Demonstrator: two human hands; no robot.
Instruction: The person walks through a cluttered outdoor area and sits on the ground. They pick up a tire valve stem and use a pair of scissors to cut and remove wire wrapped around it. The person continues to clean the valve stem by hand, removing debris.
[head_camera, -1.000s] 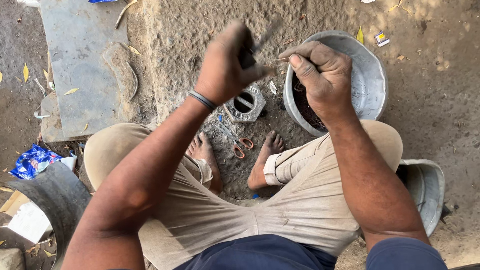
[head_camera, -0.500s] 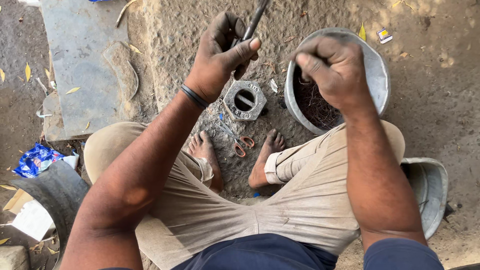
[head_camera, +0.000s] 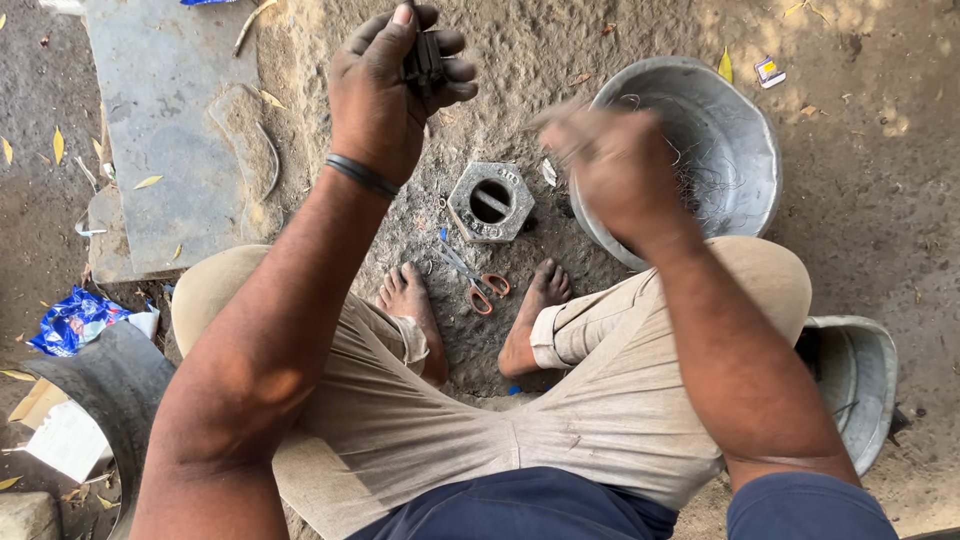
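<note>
1. The left hand (head_camera: 385, 85) is raised in front of the seated person, fingers (head_camera: 445, 70) clenched round a small dark metal tool (head_camera: 423, 55); only a short stub of the tool shows between thumb and fingertips, so I cannot tell what kind it is.

2. The right hand (head_camera: 610, 170) is blurred with motion. Its fingers look bunched together, but I cannot tell whether they grip anything.

3. Just beyond the right-hand fingers sits a dented grey metal basin (head_camera: 740, 150) with thin wire strands (head_camera: 690, 170) lying inside.

4. Below and between the two sets of fingers, on the dirt, lies a heavy hexagonal metal nut (head_camera: 490, 200). Nearer the bare feet, well under the fingers, lie small scissors with orange handles (head_camera: 475, 280).

5. My guess is that the step in hand is working a fine piece with the tool, held up in the air between both hands, above the nut.

6. The next move would seem to call for bringing the right fingertips close to the tool's tip and holding steady, since the piece is too small to see here.

7. A second basin (head_camera: 850, 380) rests by the right thigh, well away from both hands.
</note>
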